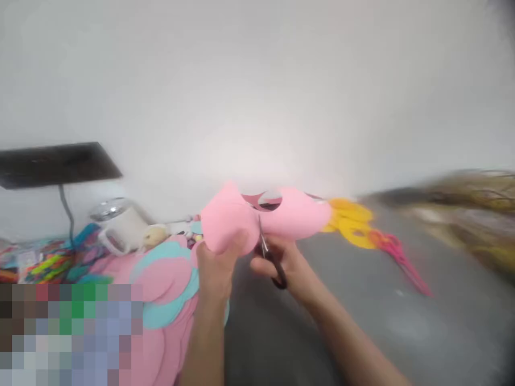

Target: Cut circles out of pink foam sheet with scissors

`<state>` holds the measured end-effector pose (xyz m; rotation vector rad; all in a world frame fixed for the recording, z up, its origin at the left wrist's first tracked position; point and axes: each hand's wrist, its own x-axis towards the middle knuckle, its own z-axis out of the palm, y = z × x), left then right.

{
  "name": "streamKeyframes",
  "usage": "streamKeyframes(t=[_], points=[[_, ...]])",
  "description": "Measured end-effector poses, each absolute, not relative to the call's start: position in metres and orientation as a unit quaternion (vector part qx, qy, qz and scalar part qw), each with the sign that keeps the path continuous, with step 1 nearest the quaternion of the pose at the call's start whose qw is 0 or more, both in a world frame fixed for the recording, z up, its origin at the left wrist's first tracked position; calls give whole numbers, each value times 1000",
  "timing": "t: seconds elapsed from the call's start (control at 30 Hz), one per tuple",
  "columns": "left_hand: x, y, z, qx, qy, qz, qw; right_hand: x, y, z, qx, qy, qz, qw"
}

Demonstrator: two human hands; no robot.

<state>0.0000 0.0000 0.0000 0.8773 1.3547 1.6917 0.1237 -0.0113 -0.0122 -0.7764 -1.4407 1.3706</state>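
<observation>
A pink sheet (295, 217) with curved cut-outs is held up in the middle of the view. My left hand (219, 265) grips its left part, thumb on the near face. My right hand (284, 262) holds black-handled scissors (277, 268), their blades pointing up against the sheet between its left and right parts. Pink discs (161, 279) and light blue discs (164, 313) lie in an overlapping pile beside my left forearm. Some of the sheet's far side is hidden.
A white mug-like container (123, 230) and colourful small packets (48, 265) stand at the left, below a dark panel (60, 163). On the grey table (354, 300), yellow cut shapes (352, 222) lie by pink scissors (404, 262). Blurred brownish material (470, 220) is at the right.
</observation>
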Motion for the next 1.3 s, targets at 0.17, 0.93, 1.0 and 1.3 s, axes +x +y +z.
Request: streamKeyframes(t=[0.17,0.93,1.0,1.3], points=[[-4,-4,2,343,533,664,397,124,-10,-14,-336,-587,572,464],[-8,1,-7,354,473,677,440,124,-13,-10,-377,-554,596,444],[-8,0,-7,355,476,675,438,124,-12,-11,-375,-556,595,444],[-3,-4,2,357,534,652,403,126,-8,-16,-331,-593,553,483]])
